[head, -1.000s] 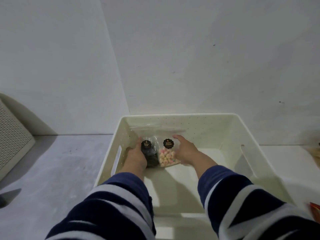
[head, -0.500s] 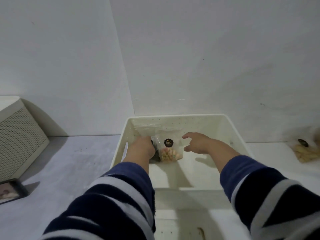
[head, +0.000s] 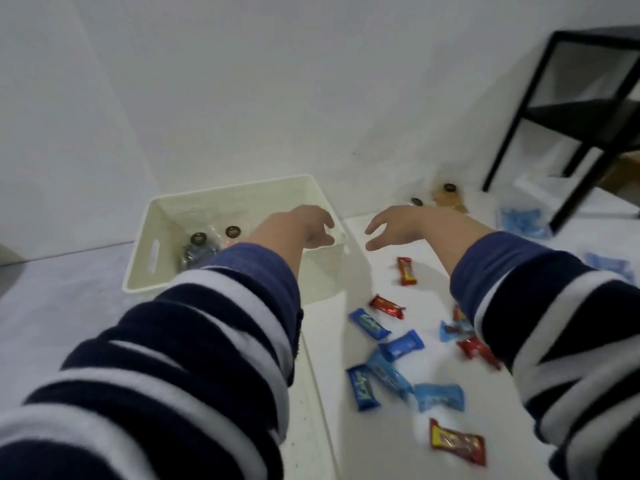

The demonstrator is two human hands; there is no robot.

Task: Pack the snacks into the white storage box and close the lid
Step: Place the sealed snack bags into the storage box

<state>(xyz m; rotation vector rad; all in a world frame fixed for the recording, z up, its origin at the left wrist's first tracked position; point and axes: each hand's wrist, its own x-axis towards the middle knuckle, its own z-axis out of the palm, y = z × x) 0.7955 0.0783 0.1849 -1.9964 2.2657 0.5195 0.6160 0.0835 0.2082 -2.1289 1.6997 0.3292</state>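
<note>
The white storage box (head: 152,216) stands open at the left, against the wall. Two clear snack bags with dark round labels (head: 204,242) lie in its far left corner. My left hand (head: 304,225) hovers over the box's right rim, empty, fingers apart. My right hand (head: 405,225) is just right of the box above the white surface, also empty with fingers spread. Several red and blue wrapped candy bars (head: 398,344) lie scattered on the white surface below my right arm. Two more clear snack bags (head: 446,197) rest by the wall behind my right hand.
A black metal shelf frame (head: 561,109) stands at the far right. Pale blue packets (head: 519,220) lie at its foot, and one more (head: 609,265) near the right edge. A white flat panel (head: 311,393) lies in front of the box.
Both hands let go of the snack bags in the box and lifted out toward the right. The view swung right, bringing the scattered candy bars and black shelf into sight.
</note>
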